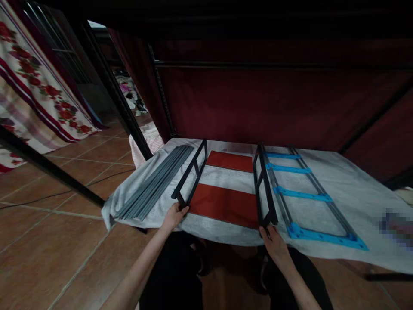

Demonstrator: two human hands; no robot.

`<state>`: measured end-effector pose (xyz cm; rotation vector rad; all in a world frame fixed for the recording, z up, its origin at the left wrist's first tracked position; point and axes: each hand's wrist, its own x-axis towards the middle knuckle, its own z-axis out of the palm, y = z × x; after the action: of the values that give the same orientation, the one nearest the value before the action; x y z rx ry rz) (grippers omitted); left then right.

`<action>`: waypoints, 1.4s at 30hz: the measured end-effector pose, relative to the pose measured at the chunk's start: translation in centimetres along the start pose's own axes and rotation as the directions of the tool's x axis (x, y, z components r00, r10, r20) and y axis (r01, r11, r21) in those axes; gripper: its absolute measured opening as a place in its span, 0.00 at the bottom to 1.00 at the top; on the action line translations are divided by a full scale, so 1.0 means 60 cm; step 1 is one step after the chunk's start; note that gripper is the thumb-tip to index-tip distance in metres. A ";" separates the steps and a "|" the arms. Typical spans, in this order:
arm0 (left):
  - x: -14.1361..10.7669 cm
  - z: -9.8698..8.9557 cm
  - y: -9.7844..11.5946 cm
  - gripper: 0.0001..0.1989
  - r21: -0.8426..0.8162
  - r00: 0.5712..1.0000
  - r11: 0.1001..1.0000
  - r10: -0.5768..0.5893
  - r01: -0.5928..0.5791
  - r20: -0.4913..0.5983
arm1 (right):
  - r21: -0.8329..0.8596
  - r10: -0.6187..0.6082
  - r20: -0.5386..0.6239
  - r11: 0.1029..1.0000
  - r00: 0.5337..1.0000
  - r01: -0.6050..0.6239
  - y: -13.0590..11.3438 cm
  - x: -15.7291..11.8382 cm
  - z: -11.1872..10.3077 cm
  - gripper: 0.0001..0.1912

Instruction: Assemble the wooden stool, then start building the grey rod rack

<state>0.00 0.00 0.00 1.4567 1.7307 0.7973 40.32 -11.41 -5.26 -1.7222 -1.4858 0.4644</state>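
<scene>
My left hand (176,215) has its fingers closed on the near end of a black frame (196,167), which stands on edge beside two red panels. At the near end of a second black frame (265,187), my right hand (272,239) grips the lower corner. Between the frames lie the smaller red panel (229,161) at the back and the larger red panel (226,204) in front. Grey rods (155,185) lie bundled to the left. On the right is a rack of grey tubes with blue crosspieces (303,194).
A grey-white cloth (348,185) covers the low surface. Black metal posts (119,90) and a dark red curtain (245,103) surround it. A floral cloth (48,90) hangs at left above the tiled floor (35,249), where a cable runs. A blurred patch (400,226) sits far right.
</scene>
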 end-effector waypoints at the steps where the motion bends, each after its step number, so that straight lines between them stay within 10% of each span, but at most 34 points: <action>1: 0.000 0.003 -0.002 0.16 0.021 1.000 1.000 -0.001 0.001 -0.029 | -0.013 0.020 -0.019 1.000 1.000 -0.020 -0.001 0.001 0.003 0.15; 19: -0.031 0.013 0.028 0.20 0.403 0.999 0.914 -0.016 0.033 -0.044 | -0.322 -0.110 -0.077 0.943 0.991 0.080 -0.012 0.000 -0.001 0.21; 25: -0.025 0.014 0.020 0.21 0.403 0.995 0.910 -0.077 0.095 -0.061 | -0.564 0.033 -0.050 0.824 0.998 -0.056 -0.050 0.010 0.002 0.16; 42: -0.033 0.023 0.024 0.23 0.583 0.997 0.811 0.008 0.041 -0.082 | -0.437 0.160 -0.166 0.873 0.973 -0.218 -0.047 0.008 0.001 0.20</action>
<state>2.15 -1.73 0.72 1.8165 2.1696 0.3096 38.56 -10.95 -3.08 -2.2341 -1.4140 0.1017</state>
